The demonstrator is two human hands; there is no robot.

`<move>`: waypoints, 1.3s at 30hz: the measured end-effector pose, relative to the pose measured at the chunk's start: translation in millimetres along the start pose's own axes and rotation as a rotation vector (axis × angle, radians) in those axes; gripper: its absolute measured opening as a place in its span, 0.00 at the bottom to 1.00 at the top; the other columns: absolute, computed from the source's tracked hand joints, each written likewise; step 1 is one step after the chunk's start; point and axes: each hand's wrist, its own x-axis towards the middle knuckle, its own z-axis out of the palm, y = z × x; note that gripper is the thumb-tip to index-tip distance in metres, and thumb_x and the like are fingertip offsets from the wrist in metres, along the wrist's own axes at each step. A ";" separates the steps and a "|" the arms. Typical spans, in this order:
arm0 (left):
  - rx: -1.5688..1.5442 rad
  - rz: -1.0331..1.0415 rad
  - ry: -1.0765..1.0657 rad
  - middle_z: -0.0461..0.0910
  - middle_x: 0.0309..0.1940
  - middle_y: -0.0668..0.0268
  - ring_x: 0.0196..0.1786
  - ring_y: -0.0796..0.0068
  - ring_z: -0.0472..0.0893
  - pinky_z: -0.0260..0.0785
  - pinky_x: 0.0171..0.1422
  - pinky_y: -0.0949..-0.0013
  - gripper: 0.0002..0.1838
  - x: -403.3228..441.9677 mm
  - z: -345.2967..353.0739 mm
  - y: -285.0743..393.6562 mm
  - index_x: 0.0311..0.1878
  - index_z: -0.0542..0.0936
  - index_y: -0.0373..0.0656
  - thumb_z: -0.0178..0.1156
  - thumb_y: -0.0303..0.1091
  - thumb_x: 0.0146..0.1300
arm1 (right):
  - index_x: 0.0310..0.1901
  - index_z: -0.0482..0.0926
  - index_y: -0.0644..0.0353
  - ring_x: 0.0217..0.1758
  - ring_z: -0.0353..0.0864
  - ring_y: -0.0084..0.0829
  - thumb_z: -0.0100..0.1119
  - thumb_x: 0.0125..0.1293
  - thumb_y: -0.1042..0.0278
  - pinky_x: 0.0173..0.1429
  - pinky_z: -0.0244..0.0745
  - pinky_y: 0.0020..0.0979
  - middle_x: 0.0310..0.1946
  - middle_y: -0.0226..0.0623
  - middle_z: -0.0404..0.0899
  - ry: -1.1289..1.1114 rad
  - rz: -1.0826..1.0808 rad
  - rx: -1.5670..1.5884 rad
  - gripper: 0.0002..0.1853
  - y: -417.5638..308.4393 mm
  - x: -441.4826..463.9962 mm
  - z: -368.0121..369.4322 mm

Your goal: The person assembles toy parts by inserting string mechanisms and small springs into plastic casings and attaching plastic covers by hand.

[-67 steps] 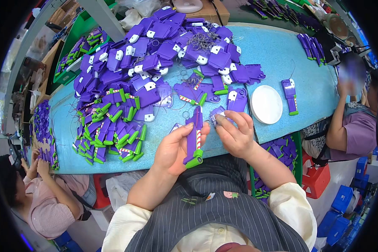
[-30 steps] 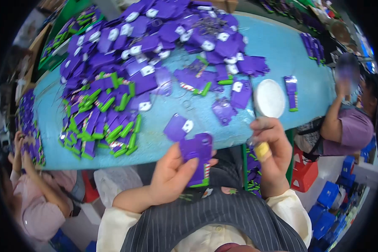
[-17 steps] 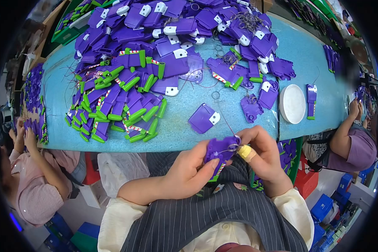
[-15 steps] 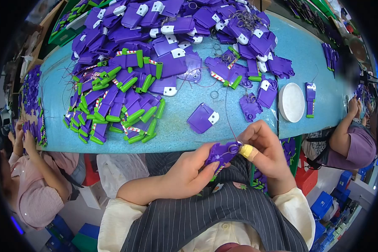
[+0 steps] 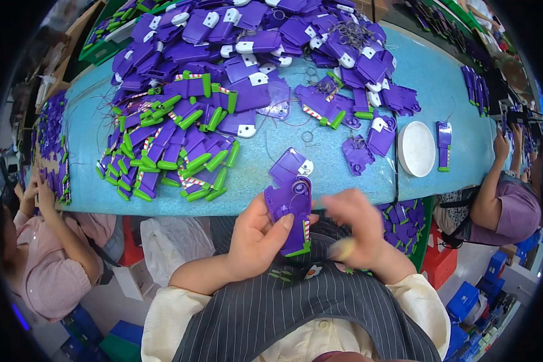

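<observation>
My left hand (image 5: 253,238) grips a purple plastic housing half (image 5: 281,202) with green and red-striped parts along its lower right edge. The thumb presses on its inner face, and a coiled ring sits in its upper end. My right hand (image 5: 359,232) is just right of this piece and apart from it. Its fingers are smeared by motion, and a yellow wrap (image 5: 342,248) shows on one digit. Behind the held piece, a purple shell with a white tip (image 5: 288,163) lies on the table, partly covered by it.
Purple shells (image 5: 247,90) heap up at the back of the blue table (image 5: 271,142). Green-trimmed pieces (image 5: 175,145) pile at left. A white bowl (image 5: 416,149) and one purple-green piece (image 5: 444,146) stand at right. A person sits on each side. A green bin (image 5: 425,232) holds more parts below.
The held housing half has turned more upright and moved left and up, its inside now facing me. My right hand has let go of its upper end and drawn away.
</observation>
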 end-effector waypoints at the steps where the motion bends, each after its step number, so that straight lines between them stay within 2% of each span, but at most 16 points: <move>1: 0.098 0.041 0.016 0.72 0.54 0.57 0.54 0.72 0.75 0.68 0.58 0.69 0.20 -2.8 -1.3 -2.0 0.62 0.58 0.34 0.43 0.22 0.68 | 0.53 0.77 0.54 0.28 0.71 0.30 0.62 0.52 0.47 0.30 0.67 0.28 0.29 0.34 0.71 -0.050 -0.070 -0.257 0.28 1.8 -5.1 7.3; 4: 0.236 0.117 0.028 0.72 0.55 0.52 0.55 0.68 0.75 0.67 0.61 0.66 0.19 -7.1 -3.8 -3.7 0.61 0.61 0.33 0.44 0.23 0.68 | 0.51 0.77 0.62 0.27 0.70 0.34 0.59 0.56 0.47 0.28 0.65 0.32 0.31 0.38 0.70 -0.096 -0.198 -0.554 0.28 14.6 -7.7 11.4; 8: 0.210 0.179 0.040 0.71 0.56 0.52 0.55 0.67 0.75 0.67 0.61 0.65 0.19 -3.1 -5.9 -15.2 0.62 0.60 0.33 0.43 0.23 0.68 | 0.53 0.77 0.53 0.23 0.68 0.24 0.61 0.52 0.50 0.25 0.63 0.25 0.23 0.27 0.67 -0.215 -0.091 -0.703 0.27 5.8 -13.7 23.4; 13: -0.044 0.098 0.028 0.69 0.57 0.51 0.60 0.67 0.71 0.64 0.63 0.65 0.20 0.0 -12.3 -8.5 0.63 0.56 0.32 0.41 0.24 0.69 | 0.65 0.62 0.61 0.15 0.73 0.31 0.57 0.60 0.50 0.23 0.67 0.33 0.13 0.33 0.69 -0.247 0.103 -0.135 0.36 12.4 -12.0 36.1; 16: -0.043 0.035 -0.075 0.69 0.57 0.49 0.61 0.65 0.70 0.64 0.64 0.63 0.20 -6.4 -29.3 -9.5 0.63 0.55 0.34 0.41 0.26 0.70 | 0.62 0.66 0.65 0.18 0.77 0.31 0.57 0.62 0.55 0.26 0.70 0.30 0.18 0.36 0.75 -0.485 0.329 0.366 0.31 13.7 5.7 14.2; 17: -0.042 0.046 -0.072 0.69 0.57 0.48 0.60 0.63 0.71 0.65 0.63 0.62 0.21 -10.2 -29.8 -10.3 0.64 0.54 0.36 0.42 0.26 0.69 | 0.58 0.70 0.67 0.22 0.81 0.30 0.57 0.61 0.58 0.29 0.72 0.29 0.23 0.38 0.79 -0.488 0.197 0.480 0.27 27.6 5.3 7.1; 18: -0.042 0.045 -0.070 0.69 0.57 0.48 0.60 0.63 0.71 0.65 0.63 0.62 0.21 -13.7 -32.6 -8.1 0.64 0.54 0.36 0.42 0.26 0.69 | 0.51 0.77 0.66 0.24 0.80 0.33 0.59 0.59 0.59 0.30 0.71 0.30 0.23 0.40 0.78 -0.171 0.269 0.517 0.22 21.6 5.3 12.8; 20: -0.181 -0.056 -0.020 0.68 0.57 0.47 0.59 0.60 0.72 0.66 0.62 0.60 0.21 -22.6 -37.5 0.4 0.64 0.54 0.37 0.42 0.26 0.69 | 0.45 0.76 0.65 0.25 0.78 0.40 0.62 0.57 0.60 0.32 0.72 0.35 0.25 0.42 0.76 0.032 0.420 -0.107 0.19 25.1 13.8 11.3; 24: -0.121 -0.273 -0.018 0.70 0.56 0.50 0.57 0.61 0.74 0.67 0.61 0.61 0.24 -25.0 -27.0 -0.2 0.64 0.54 0.37 0.44 0.21 0.66 | 0.39 0.71 0.63 0.24 0.76 0.45 0.65 0.54 0.63 0.30 0.71 0.40 0.24 0.42 0.74 0.020 0.264 -0.642 0.17 36.0 37.5 42.5; 26: -0.140 -0.295 -0.026 0.70 0.55 0.52 0.56 0.62 0.75 0.67 0.62 0.61 0.25 -25.2 -25.1 -0.5 0.64 0.55 0.37 0.45 0.18 0.64 | 0.38 0.67 0.61 0.25 0.75 0.47 0.66 0.53 0.64 0.30 0.70 0.41 0.25 0.41 0.73 0.082 0.222 -0.548 0.19 40.6 35.9 40.8; 27: -0.141 -0.315 -0.036 0.70 0.55 0.53 0.56 0.64 0.75 0.66 0.62 0.62 0.25 -26.0 -23.5 -0.4 0.64 0.55 0.37 0.44 0.17 0.64 | 0.39 0.67 0.62 0.26 0.74 0.45 0.65 0.55 0.67 0.30 0.70 0.38 0.28 0.43 0.72 0.064 0.499 -0.393 0.17 37.1 29.5 34.2; 28: -0.140 -0.334 -0.049 0.70 0.55 0.54 0.56 0.65 0.74 0.66 0.62 0.62 0.25 -25.5 -22.6 -1.1 0.65 0.55 0.37 0.44 0.16 0.63 | 0.39 0.67 0.62 0.27 0.75 0.38 0.62 0.58 0.70 0.31 0.69 0.32 0.29 0.41 0.72 0.057 0.501 -0.283 0.13 31.4 23.6 17.8; 30: -0.141 -0.343 -0.074 0.70 0.55 0.55 0.57 0.66 0.74 0.66 0.62 0.62 0.26 -21.7 -20.5 -8.0 0.65 0.55 0.36 0.44 0.16 0.63 | 0.40 0.67 0.61 0.30 0.75 0.30 0.59 0.58 0.74 0.32 0.68 0.27 0.32 0.36 0.73 0.206 0.698 0.457 0.12 13.2 6.2 -3.7; 34: -0.023 -0.315 -0.158 0.71 0.54 0.58 0.57 0.70 0.73 0.66 0.62 0.64 0.26 -12.0 -7.4 -19.1 0.64 0.56 0.36 0.45 0.16 0.62 | 0.45 0.73 0.65 0.37 0.75 0.23 0.61 0.56 0.76 0.36 0.71 0.22 0.48 0.43 0.69 -0.121 0.354 0.450 0.14 12.5 -23.1 -10.4; 36: -0.031 -0.337 -0.189 0.71 0.54 0.58 0.57 0.71 0.73 0.66 0.61 0.65 0.26 -9.5 -3.2 -16.8 0.64 0.56 0.35 0.46 0.16 0.61 | 0.45 0.74 0.66 0.33 0.76 0.22 0.60 0.56 0.78 0.32 0.72 0.20 0.52 0.44 0.68 -0.062 0.623 0.630 0.14 9.7 -26.8 -0.7; 39: -0.034 -0.348 -0.210 0.71 0.53 0.59 0.56 0.72 0.73 0.67 0.60 0.67 0.26 -8.8 -2.4 -15.9 0.63 0.57 0.35 0.47 0.16 0.61 | 0.46 0.73 0.67 0.28 0.77 0.19 0.59 0.57 0.79 0.27 0.71 0.17 0.52 0.43 0.67 -0.094 0.684 0.722 0.15 18.4 -27.4 4.0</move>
